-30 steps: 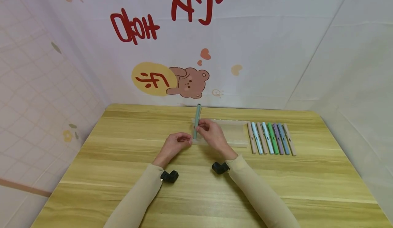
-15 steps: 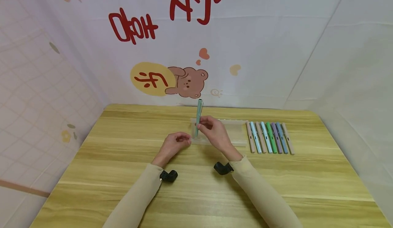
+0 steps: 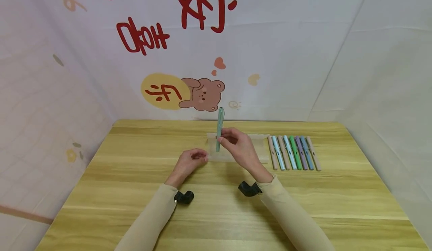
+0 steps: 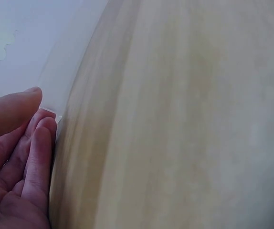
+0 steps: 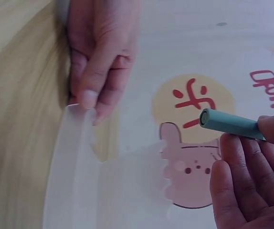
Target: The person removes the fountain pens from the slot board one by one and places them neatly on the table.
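Observation:
My right hand [image 3: 241, 148] pinches a teal pen [image 3: 220, 121] between thumb and fingers and holds it nearly upright above the left end of a clear plastic tray [image 3: 261, 160]. In the right wrist view one round end of the pen [image 5: 230, 123] sticks out past the thumb. My left hand [image 3: 189, 164] rests on the table at the tray's near left corner. The right wrist view has its thumb at the tray's end edge [image 5: 72, 157], fingers curled beneath; the left wrist view shows the fingertips touching the corner.
A row of several pens [image 3: 293, 153] in brown, light blue, green, purple and blue lies side by side just right of the tray. The wooden table [image 3: 216, 213] meets a white printed cloth backdrop [image 3: 287, 56] at its far edge.
My right hand has lifted the teal pen up off the tray's left end and slightly right. The left hand stays at the tray corner. The head view has tilted slightly.

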`<action>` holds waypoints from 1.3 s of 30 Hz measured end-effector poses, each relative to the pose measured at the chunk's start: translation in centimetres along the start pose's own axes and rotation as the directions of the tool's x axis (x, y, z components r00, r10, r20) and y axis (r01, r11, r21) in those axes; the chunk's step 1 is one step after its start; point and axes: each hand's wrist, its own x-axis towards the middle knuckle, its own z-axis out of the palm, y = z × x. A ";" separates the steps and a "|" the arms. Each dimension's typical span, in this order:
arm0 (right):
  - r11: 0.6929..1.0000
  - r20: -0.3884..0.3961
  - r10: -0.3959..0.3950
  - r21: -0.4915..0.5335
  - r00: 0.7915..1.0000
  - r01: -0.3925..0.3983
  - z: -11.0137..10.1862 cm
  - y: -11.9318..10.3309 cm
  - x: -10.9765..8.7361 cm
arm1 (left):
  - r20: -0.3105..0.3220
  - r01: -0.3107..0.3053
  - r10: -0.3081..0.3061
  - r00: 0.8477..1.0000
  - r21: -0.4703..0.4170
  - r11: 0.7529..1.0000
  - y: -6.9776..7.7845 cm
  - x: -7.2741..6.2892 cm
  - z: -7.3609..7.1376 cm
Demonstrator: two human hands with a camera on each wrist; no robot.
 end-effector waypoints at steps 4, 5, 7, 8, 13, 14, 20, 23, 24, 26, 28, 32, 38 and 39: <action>1.000 -0.015 -0.013 0.029 1.000 0.014 -0.7 -0.5 -0.4 | -0.008 0.004 -0.004 1.000 -0.001 1.000 -0.3 0.0 0.1; 0.999 -0.020 -0.014 0.031 1.000 0.014 -0.9 -0.5 -0.5 | -0.008 0.004 -0.004 1.000 0.000 1.000 -0.3 0.1 0.2; 0.999 -0.027 -0.013 0.033 1.000 0.014 -1.3 -0.7 -0.7 | -0.008 0.009 -0.009 1.000 0.001 1.000 -0.3 0.0 0.2; 0.999 -0.032 -0.013 0.030 0.999 0.014 -1.5 -0.8 -0.9 | -0.007 0.009 -0.009 1.000 0.003 1.000 -0.3 0.0 0.1; 0.999 -0.069 -0.031 0.007 0.997 0.031 -2.8 -1.1 -1.4 | -0.009 -0.006 0.006 1.000 0.017 1.000 -0.1 0.0 0.0; 0.999 -0.073 -0.038 0.008 0.997 0.038 -3.1 -1.1 -1.5 | -0.010 -0.008 0.008 1.000 0.017 1.000 -0.1 0.0 0.0; 0.999 -0.071 -0.053 -0.008 0.996 0.053 -4.1 -1.5 -2.1 | -0.010 0.011 -0.011 1.000 0.013 1.000 -0.2 0.1 0.1; 0.999 -0.076 -0.049 -0.024 0.996 0.048 -4.6 -1.6 -2.4 | -0.010 0.015 -0.015 1.000 0.014 1.000 -0.4 0.1 0.2; 0.999 -0.076 -0.048 -0.024 0.996 0.046 -4.8 -1.7 -2.5 | -0.009 0.015 -0.015 1.000 0.013 1.000 -0.4 0.1 0.2; 0.998 -0.078 -0.050 -0.034 0.996 0.047 -5.1 -1.8 -2.7 | -0.006 0.013 -0.013 1.000 0.004 1.000 -0.5 0.1 0.2; 0.998 -0.077 -0.052 -0.046 0.996 0.048 -5.4 -1.9 -2.9 | -0.002 0.012 -0.012 1.000 -0.003 1.000 -0.5 0.1 0.2; 0.996 -0.086 -0.046 -0.084 0.995 0.038 -6.2 -2.0 -3.4 | -0.001 0.013 -0.013 1.000 -0.011 1.000 -0.4 -0.1 0.2; 0.996 -0.103 -0.025 -0.091 0.994 0.016 -7.3 -2.1 -4.4 | 0.013 0.008 -0.008 1.000 -0.026 1.000 -0.5 -0.3 0.2; 0.995 -0.107 -0.025 -0.094 0.994 0.015 -7.5 -2.1 -4.5 | 0.015 0.008 -0.008 1.000 -0.027 1.000 -0.5 -0.3 0.2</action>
